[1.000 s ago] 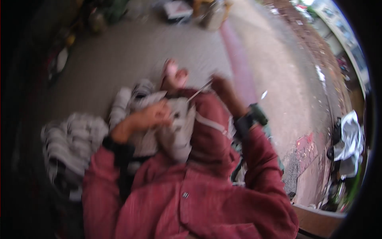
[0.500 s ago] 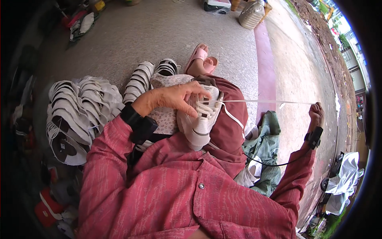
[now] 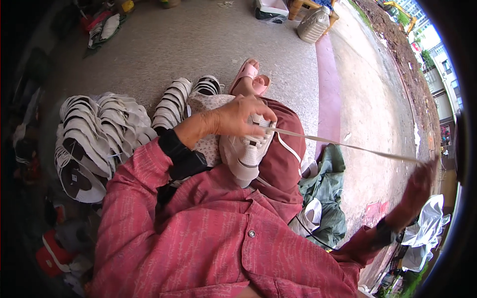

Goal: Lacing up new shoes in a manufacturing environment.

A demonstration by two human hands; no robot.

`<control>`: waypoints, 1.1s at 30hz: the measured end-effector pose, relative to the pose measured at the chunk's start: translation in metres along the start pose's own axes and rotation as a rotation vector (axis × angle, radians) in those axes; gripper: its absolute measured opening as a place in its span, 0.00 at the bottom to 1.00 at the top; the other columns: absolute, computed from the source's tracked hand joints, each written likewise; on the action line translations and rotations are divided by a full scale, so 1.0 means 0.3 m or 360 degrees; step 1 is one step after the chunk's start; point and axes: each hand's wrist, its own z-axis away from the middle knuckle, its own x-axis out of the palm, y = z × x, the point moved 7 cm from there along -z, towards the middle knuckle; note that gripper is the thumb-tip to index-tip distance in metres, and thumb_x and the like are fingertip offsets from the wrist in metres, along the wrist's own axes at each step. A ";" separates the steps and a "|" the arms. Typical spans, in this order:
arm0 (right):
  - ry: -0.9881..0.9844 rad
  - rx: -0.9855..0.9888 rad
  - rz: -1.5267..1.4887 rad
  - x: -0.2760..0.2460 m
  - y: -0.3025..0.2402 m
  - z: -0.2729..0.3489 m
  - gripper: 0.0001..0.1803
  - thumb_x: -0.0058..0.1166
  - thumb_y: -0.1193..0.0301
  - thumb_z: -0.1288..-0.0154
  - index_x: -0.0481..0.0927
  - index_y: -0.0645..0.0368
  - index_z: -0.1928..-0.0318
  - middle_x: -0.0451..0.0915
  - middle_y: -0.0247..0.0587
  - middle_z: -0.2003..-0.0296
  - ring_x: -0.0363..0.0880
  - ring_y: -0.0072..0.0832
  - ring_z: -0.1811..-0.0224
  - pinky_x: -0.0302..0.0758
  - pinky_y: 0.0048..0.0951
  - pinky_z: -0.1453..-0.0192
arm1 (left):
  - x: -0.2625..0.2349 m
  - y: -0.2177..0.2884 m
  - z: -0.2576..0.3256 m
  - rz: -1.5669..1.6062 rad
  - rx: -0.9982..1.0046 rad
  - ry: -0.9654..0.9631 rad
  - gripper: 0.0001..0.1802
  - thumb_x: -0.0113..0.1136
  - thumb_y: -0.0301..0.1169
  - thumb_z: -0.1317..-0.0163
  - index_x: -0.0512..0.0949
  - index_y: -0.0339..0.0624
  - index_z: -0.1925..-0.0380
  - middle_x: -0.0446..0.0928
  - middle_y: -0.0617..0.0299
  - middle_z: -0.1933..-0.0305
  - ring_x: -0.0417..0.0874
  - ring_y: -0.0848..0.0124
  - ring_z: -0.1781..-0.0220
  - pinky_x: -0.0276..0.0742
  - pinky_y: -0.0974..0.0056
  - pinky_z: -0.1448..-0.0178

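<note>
Left hand [image 3: 242, 116] is half-curled over a white shoe [image 3: 242, 161] mid-frame, can't tell if it's really gripping. Right hand [image 3: 420, 186] is kinda blurry at far right, fingers bunched on the lace [image 3: 343, 145] stretching from the shoe.

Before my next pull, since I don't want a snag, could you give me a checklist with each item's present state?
1. White shoe on the lap: ok, it lies there, toe toward the body.
2. Left hand at the shoe: ok, it is over the lacing.
3. Lace drawn out: ok, it runs nearly straight from the shoe toward the right hand.
4. Right hand's grip on the lace: cannot tell, the hand is blurred.
5. Second lace length gathered: not ok, it lies loose across the dark red trousers.
6. All eyelets threaded: cannot tell, the left hand hides some.
</note>
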 end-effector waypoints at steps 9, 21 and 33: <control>-0.0329 -0.0527 -0.0798 0.267 -0.017 0.254 0.03 0.48 0.76 0.32 0.76 0.57 0.63 0.78 0.33 0.69 0.76 0.21 0.69 0.64 0.20 0.72 | 0.008 0.219 0.133 0.0733 -0.0161 -0.0584 0.09 0.58 0.31 0.33 0.82 0.37 0.62 0.82 0.60 0.64 0.81 0.71 0.61 0.72 0.64 0.52; -0.0914 -0.0244 0.2381 0.580 1.008 0.111 0.12 0.56 0.65 0.32 0.79 0.63 0.61 0.77 0.43 0.60 0.74 0.32 0.53 0.68 0.28 0.49 | -0.563 0.203 0.647 0.1665 0.0322 0.1223 0.07 0.53 0.28 0.33 0.65 0.48 0.69 0.58 0.69 0.72 0.62 0.73 0.67 0.59 0.60 0.41; -0.0167 0.0321 -0.0560 0.268 0.792 0.117 0.14 0.40 0.66 0.28 0.78 0.61 0.61 0.79 0.46 0.57 0.75 0.49 0.43 0.54 0.57 0.27 | -0.746 0.121 0.867 0.1784 0.0497 0.1356 0.09 0.41 0.27 0.25 0.71 0.33 0.55 0.58 0.67 0.78 0.54 0.79 0.82 0.51 0.73 0.80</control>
